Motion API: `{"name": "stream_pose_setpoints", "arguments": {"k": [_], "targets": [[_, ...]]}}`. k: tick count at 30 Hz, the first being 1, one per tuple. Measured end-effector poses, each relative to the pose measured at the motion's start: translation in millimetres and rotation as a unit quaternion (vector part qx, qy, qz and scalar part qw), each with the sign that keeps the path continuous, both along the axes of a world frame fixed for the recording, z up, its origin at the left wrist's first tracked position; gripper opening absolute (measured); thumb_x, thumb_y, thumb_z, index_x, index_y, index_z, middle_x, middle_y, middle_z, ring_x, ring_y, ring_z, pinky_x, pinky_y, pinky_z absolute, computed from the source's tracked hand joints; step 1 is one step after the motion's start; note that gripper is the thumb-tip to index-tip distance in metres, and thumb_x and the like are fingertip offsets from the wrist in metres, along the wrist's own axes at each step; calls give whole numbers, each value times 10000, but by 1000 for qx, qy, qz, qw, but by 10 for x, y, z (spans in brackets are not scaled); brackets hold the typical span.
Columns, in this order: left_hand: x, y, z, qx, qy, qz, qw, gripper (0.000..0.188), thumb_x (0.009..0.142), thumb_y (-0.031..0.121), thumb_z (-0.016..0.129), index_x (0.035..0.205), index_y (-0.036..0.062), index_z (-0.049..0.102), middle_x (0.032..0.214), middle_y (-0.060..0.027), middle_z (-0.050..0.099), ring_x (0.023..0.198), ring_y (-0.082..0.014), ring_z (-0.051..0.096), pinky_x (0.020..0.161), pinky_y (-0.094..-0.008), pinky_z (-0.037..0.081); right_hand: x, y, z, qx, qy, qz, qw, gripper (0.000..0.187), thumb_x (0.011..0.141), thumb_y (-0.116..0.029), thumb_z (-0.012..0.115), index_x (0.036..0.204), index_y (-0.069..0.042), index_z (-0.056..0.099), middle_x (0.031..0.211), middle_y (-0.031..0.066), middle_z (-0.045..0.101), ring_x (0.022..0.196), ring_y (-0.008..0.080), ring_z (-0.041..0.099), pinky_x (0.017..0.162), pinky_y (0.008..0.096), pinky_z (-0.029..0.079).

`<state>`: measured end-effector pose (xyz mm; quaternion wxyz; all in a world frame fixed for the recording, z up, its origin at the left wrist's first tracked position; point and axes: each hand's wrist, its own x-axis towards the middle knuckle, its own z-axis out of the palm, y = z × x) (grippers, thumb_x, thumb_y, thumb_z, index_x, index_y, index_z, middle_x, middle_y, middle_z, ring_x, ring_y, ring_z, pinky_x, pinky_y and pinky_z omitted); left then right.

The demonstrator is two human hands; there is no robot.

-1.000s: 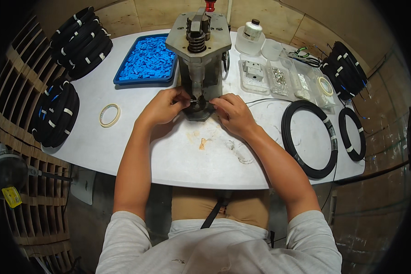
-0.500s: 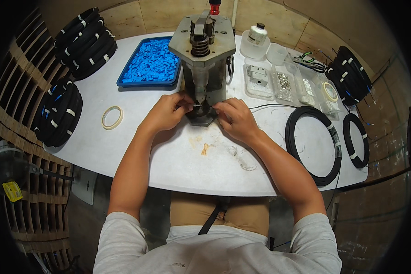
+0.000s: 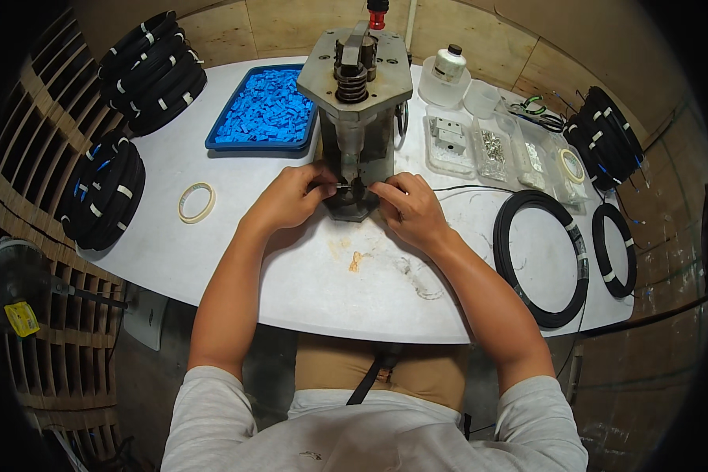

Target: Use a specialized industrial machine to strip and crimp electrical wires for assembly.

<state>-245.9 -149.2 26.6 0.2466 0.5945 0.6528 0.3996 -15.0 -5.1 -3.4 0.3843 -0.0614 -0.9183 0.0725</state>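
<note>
A metal press (image 3: 354, 102) with a spring and an octagonal top plate stands at the back middle of the white table. At its lower die, my left hand (image 3: 295, 197) is closed in a pinch on the left side; a small, shiny metal piece shows at its fingertips, too small to name. From the right, my right hand (image 3: 411, 208) pinches the end of a black cable (image 3: 476, 187), the tip pointing into the die. The cable runs off to a large black cable coil (image 3: 502, 252) at the right. Between the fingertips, the exact contact is hard to make out.
A blue tray (image 3: 256, 147) of small blue parts sits left of the press, with a tape roll (image 3: 184, 206) nearer. Black cable coils (image 3: 106, 193) stack at the left edge. Clear boxes (image 3: 492, 157) of metal parts and a white bottle (image 3: 450, 64) stand at the right back.
The whole view has shifted slightly. Both hands stay at the die in nearly the same pinch.
</note>
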Motion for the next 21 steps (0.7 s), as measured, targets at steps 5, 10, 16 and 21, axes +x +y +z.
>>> {"name": "stream_pose_setpoints", "arguments": {"k": [5,10,16,21], "targets": [[20,9,81,-15,23,7,1000,212,946,13,615,1124,-25,722,1043,-186,791,1008,-321,766,938,-387,580,30,22,21,17,4,1,1000,419,731,30,768,1123,-117,749,948,68,651,849,270,627,773,379,486],[12,-19,-23,9,26,10,1000,196,955,15,620,1119,-28,718,1032,-188,787,1001,-319,765,923,-389,581,31,8,-1,25,-9,10,1000,479,677,19,771,1137,-115,749,955,68,651,853,273,633,776,382,496],[65,1,13,13,35,21,999,197,959,19,629,1128,-26,719,1030,-189,790,978,-321,770,916,-392,584,66,28,-4,-8,-19,18,1000,479,686,32,763,1146,-102,746,927,76,653,790,282,656,687,392,548],[38,-15,-8,15,16,28,999,200,944,16,643,1124,-26,720,1015,-191,792,970,-320,772,905,-389,586,59,-10,16,-7,-14,21,1000,469,698,47,758,1145,-95,751,909,78,662,776,278,662,665,384,551]]}}
